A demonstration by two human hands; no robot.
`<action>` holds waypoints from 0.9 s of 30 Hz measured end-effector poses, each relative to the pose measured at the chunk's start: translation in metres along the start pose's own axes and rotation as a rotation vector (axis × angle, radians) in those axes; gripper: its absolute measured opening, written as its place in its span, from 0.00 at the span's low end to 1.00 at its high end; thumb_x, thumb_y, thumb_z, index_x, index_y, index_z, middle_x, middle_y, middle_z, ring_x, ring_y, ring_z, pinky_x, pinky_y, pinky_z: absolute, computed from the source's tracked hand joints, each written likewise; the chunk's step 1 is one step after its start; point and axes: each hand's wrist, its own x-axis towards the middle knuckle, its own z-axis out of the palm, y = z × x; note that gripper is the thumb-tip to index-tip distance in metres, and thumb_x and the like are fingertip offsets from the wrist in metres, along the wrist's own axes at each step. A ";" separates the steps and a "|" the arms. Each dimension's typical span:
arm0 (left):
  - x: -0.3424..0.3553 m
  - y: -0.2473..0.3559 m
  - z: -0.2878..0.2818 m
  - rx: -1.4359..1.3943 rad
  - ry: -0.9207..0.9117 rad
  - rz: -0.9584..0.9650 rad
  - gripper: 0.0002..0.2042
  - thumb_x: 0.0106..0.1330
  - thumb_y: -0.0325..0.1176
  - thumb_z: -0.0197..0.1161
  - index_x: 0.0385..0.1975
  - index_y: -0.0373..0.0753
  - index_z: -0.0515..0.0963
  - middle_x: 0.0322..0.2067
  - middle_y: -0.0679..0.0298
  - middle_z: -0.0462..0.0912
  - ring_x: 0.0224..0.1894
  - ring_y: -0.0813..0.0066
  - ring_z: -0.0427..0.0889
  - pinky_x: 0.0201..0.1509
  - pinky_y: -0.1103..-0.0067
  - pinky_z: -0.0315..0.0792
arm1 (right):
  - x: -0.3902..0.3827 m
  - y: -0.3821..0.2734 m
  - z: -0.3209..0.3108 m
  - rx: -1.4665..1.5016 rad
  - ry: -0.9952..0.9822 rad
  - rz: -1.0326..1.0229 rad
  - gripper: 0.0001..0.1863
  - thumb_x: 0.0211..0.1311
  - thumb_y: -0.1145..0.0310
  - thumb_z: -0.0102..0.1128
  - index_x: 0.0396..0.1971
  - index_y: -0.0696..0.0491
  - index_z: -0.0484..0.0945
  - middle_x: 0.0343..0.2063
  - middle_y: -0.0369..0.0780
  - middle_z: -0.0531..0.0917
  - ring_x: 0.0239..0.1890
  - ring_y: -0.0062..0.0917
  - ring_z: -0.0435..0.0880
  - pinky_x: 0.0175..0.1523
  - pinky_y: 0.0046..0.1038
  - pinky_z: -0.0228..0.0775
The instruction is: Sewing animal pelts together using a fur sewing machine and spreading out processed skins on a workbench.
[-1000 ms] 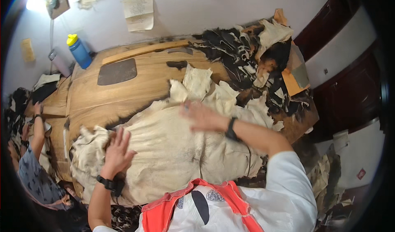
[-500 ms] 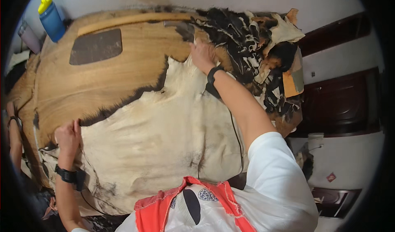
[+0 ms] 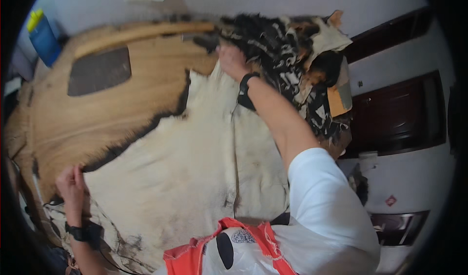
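Note:
A large cream-coloured animal hide (image 3: pixel 185 153) lies across the wooden table, pale skin side up, with dark fur showing along its ragged far edge. My left hand (image 3: pixel 72 183) pinches the hide at its left edge, thumb raised against the closed fingers. Farther off, my right hand (image 3: pixel 231 60) is closed on a narrow, drawn-out corner of the same hide, beside the heap of dark scraps. Between my hands the skin looks stretched, and a long fold runs down its right part. A black band circles each wrist.
Dark fur and hide scraps (image 3: pixel 278 46) are heaped at the table's far right. A brown rectangular mat (image 3: pixel 100 71) and a long wooden strip (image 3: pixel 141 33) lie on the wooden table (image 3: pixel 151 87). A blue bottle (image 3: pixel 45 41) with a yellow cap stands at the far left.
The view has shifted, so the table sits lower and farther left. My right hand has moved outward over the table with the hide's corner. Another person's arm at the left has gone from view.

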 end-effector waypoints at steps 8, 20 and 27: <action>-0.030 0.134 -0.029 -0.166 -0.491 0.097 0.36 0.61 0.35 0.67 0.70 0.37 0.61 0.73 0.43 0.52 0.76 0.41 0.48 0.76 0.55 0.50 | -0.231 -0.058 -0.123 0.136 -0.417 -0.404 0.49 0.67 0.46 0.56 0.76 0.57 0.43 0.75 0.51 0.50 0.77 0.42 0.49 0.78 0.46 0.40; -0.013 0.069 0.016 0.141 -0.371 0.062 0.33 0.69 0.38 0.58 0.72 0.37 0.58 0.74 0.47 0.51 0.76 0.45 0.49 0.76 0.50 0.43 | -0.161 0.098 -0.076 -0.173 0.023 0.002 0.32 0.68 0.51 0.57 0.62 0.59 0.64 0.59 0.53 0.68 0.64 0.51 0.66 0.63 0.53 0.61; 0.009 0.033 0.027 0.224 -0.120 0.125 0.06 0.67 0.29 0.60 0.30 0.34 0.74 0.29 0.48 0.76 0.30 0.44 0.76 0.32 0.59 0.68 | -0.140 0.087 -0.061 -0.130 0.112 0.120 0.18 0.68 0.54 0.56 0.36 0.57 0.79 0.38 0.50 0.81 0.39 0.49 0.83 0.42 0.47 0.75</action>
